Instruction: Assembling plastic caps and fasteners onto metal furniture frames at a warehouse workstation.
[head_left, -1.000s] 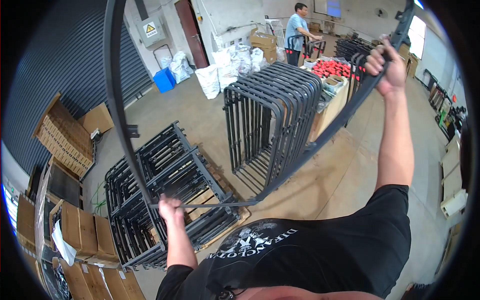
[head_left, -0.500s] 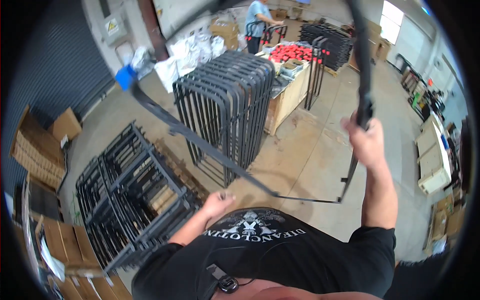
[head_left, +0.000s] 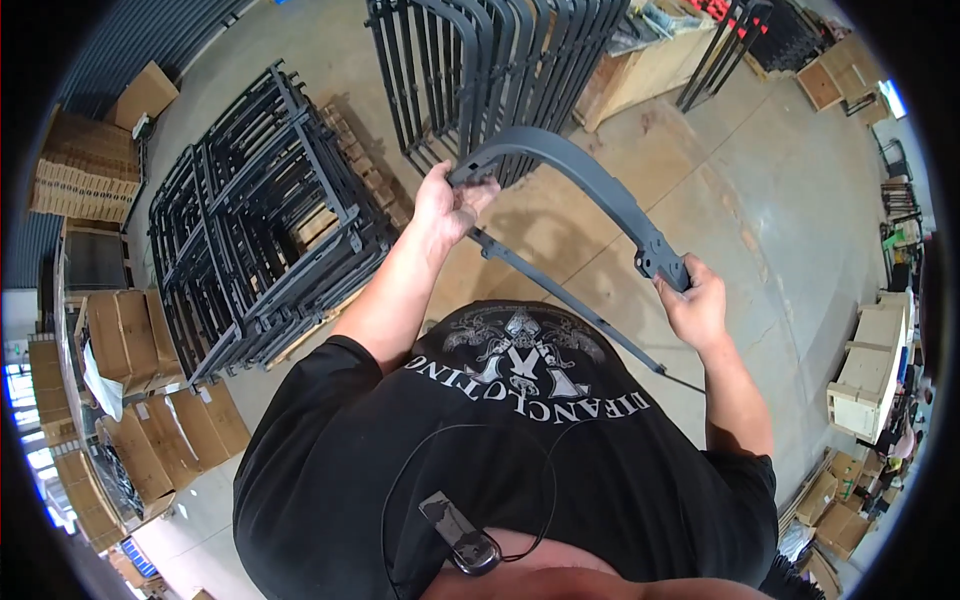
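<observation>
dark metal frame [head_left: 590, 185] gripped tight by left hand [head_left: 447, 205] and right hand [head_left: 693, 305]; frame stacks [head_left: 260, 210] just ahead.

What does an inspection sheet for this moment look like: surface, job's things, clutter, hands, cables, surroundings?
Surface: bare concrete floor, marked with thin lines.
Job's things: curved grey metal frame held up in front of the person.
Clutter: stack of black metal frames lying at left; upright row of frames ahead.
Hands: left hand grips one end of the curved frame; right hand grips the other end.
Cables: thin black wire on the person's shirt, leading to a small clipped device.
Surroundings: cardboard boxes at left, wooden crate ahead.
</observation>
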